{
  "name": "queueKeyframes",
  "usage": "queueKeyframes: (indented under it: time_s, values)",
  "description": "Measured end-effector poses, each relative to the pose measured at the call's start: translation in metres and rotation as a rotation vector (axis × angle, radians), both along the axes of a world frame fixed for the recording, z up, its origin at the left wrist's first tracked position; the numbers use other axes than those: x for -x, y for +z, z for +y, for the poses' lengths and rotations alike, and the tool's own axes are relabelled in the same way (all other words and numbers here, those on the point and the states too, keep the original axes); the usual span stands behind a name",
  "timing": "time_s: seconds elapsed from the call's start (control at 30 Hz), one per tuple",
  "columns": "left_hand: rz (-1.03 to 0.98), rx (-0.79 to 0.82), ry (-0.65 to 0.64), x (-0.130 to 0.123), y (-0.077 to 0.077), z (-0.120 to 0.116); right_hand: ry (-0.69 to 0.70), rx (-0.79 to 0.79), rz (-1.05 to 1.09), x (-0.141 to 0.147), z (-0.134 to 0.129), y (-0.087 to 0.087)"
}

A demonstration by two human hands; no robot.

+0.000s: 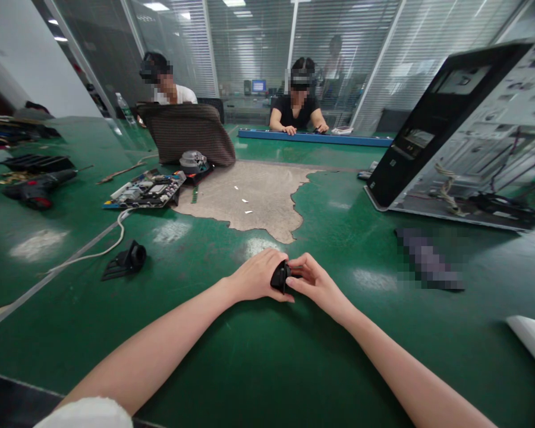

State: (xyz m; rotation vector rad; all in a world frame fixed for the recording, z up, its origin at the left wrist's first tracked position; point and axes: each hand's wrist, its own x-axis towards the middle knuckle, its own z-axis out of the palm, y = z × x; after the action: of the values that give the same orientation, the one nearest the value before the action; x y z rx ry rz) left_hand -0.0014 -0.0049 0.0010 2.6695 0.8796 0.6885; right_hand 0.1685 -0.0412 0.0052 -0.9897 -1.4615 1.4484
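Between my two hands, low over the green tabletop (267, 351), is a small black plastic part (280, 277) with a rounded side; its exact kind is not clear. My left hand (257, 274) wraps round it from the left, thumb below and fingers above. From the right, the fingertips of my right hand (314, 280) pinch its flat edge. To the left on the table lies another black plastic piece (131, 261) with a round ring on a flat base, apart from my hands.
Circuit board (149, 189), CPU cooler (194, 161) and power drill (40, 187) lie to the left. An open computer case (446, 125) stands at right, near a blurred dark phone-like object (428, 258). Two people sit across the table, behind a chair back (187, 132) and blue bar (312, 137).
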Motion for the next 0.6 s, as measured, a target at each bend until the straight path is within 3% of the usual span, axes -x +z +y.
queueKeyframes:
  time_s: [0.2,0.5,0.6]
  values:
    - [0.008,0.018,-0.012,0.0002,0.003,-0.0002,-0.093,0.004,-0.038,0.0034,0.0052,-0.0064]
    - [0.01,0.021,-0.011,0.0006,-0.0009,0.0006,0.049,-0.003,-0.033,-0.0023,0.004,-0.0017]
    - [0.003,0.021,-0.011,0.0007,-0.0012,0.0012,0.027,0.0,-0.016,-0.0011,0.0027,-0.0009]
